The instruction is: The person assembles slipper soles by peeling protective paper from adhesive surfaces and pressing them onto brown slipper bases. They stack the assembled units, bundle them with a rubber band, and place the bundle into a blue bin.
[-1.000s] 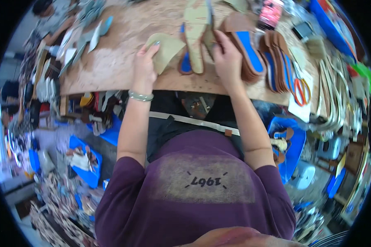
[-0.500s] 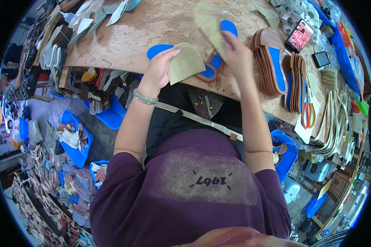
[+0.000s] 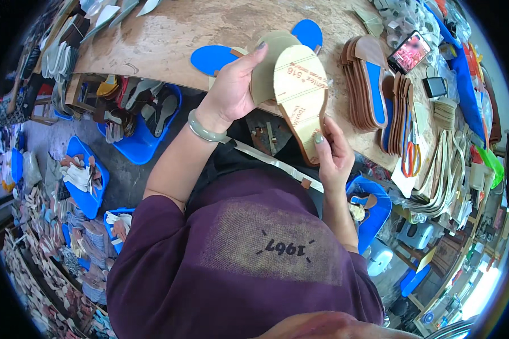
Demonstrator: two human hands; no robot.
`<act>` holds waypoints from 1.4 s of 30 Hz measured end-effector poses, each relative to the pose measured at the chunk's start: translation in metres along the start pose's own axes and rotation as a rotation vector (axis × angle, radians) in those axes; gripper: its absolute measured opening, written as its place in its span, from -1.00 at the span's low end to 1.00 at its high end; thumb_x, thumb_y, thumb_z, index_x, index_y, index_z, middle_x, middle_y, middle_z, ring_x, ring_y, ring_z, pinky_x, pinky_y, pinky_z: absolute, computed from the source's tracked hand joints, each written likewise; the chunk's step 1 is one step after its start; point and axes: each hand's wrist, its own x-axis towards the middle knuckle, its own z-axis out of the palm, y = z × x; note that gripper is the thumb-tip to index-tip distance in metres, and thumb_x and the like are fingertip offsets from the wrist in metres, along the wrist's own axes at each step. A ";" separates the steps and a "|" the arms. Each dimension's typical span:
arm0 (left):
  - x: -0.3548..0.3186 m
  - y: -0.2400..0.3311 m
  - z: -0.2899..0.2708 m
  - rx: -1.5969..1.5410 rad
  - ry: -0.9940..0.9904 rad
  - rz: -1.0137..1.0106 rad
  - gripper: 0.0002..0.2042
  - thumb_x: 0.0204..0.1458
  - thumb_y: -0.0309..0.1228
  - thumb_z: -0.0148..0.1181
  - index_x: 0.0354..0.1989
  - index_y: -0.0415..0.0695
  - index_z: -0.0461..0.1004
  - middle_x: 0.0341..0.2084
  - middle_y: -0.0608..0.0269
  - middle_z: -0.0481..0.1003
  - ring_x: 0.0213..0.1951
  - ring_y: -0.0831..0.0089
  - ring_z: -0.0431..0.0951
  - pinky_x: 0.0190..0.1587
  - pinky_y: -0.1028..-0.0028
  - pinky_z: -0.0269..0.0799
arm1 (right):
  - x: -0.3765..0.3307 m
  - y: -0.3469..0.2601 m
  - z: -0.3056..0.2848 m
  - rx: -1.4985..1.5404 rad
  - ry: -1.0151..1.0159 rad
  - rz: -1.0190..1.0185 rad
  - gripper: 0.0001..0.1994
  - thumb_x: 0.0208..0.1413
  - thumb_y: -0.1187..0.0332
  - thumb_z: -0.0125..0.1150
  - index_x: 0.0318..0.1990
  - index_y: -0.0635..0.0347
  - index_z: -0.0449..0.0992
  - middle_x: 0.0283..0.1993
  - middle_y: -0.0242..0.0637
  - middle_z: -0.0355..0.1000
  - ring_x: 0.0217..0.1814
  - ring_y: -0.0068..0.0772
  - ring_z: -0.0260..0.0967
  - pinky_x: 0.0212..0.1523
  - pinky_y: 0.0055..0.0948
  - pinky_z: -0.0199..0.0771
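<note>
My left hand (image 3: 236, 86), closed, pinches a khaki rounded sheet piece (image 3: 266, 70) between thumb and fingers. My right hand (image 3: 335, 151) grips the narrower lower end of a shoe insole (image 3: 302, 85). Its cream underside, with printed marks, faces up, and a brown edge runs round it. The insole's wide end overlaps the khaki piece, and I cannot tell whether they touch. On the table beyond my hands lie two blue-topped insole pieces, the left one (image 3: 209, 60) beside my left thumb and the right one (image 3: 307, 34) past the khaki piece.
On the wooden table (image 3: 169, 34), a stack of brown-and-blue insoles (image 3: 363, 85) stands to the right. Nearby are a phone (image 3: 410, 52), orange-handled scissors (image 3: 412, 155) and a bundle of pale strips (image 3: 448, 169). Blue bins (image 3: 138, 144) stand below the table's near edge.
My right hand has come nearer. The long khaki piece it held is no longer in it; it now holds the insole. The brown-edged insole seen on the table between my hands is gone from there.
</note>
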 end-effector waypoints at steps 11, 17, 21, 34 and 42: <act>0.007 -0.018 0.031 -0.135 -0.081 0.020 -0.43 0.33 -0.13 -0.36 0.35 -0.33 -0.03 0.32 -0.23 0.04 0.36 0.04 0.07 0.37 0.13 0.05 | -0.001 -0.001 0.000 0.073 0.017 -0.043 -0.63 0.09 0.54 0.10 0.09 0.42 0.41 0.01 -0.02 0.48 0.07 -0.29 0.44 0.13 -0.42 0.35; 0.008 -0.016 0.033 -0.123 -0.126 -0.003 -0.44 0.33 -0.15 -0.36 0.35 -0.33 -0.05 0.32 -0.26 0.02 0.37 0.02 0.03 0.38 0.13 0.02 | 0.000 -0.006 -0.004 0.040 0.022 -0.063 -0.61 0.06 0.56 0.12 0.09 0.41 0.42 -0.01 -0.04 0.49 0.05 -0.31 0.46 0.10 -0.44 0.37; 0.007 -0.014 0.033 -0.125 -0.109 -0.022 -0.44 0.34 -0.14 -0.38 0.35 -0.33 -0.04 0.32 -0.26 0.02 0.36 0.01 0.06 0.37 0.13 0.05 | 0.000 -0.006 -0.005 0.027 0.013 -0.076 -0.61 0.06 0.56 0.13 0.09 0.40 0.43 -0.01 -0.04 0.49 0.04 -0.31 0.46 0.10 -0.44 0.37; 0.007 -0.014 0.030 -0.127 -0.062 -0.029 -0.42 0.33 -0.11 -0.38 0.34 -0.33 -0.03 0.32 -0.24 0.03 0.36 0.03 0.07 0.36 0.14 0.07 | 0.000 0.001 0.001 0.035 0.046 -0.074 -0.63 0.08 0.51 0.15 0.08 0.38 0.45 -0.05 -0.06 0.51 0.01 -0.32 0.47 0.08 -0.45 0.37; 0.007 -0.016 0.028 -0.118 -0.066 -0.015 -0.42 0.33 -0.10 -0.38 0.34 -0.34 -0.03 0.32 -0.24 0.03 0.36 0.03 0.06 0.36 0.14 0.07 | -0.001 0.002 0.000 0.023 0.039 -0.077 -0.63 0.09 0.52 0.16 0.08 0.39 0.44 -0.03 -0.05 0.50 0.03 -0.32 0.46 0.09 -0.44 0.37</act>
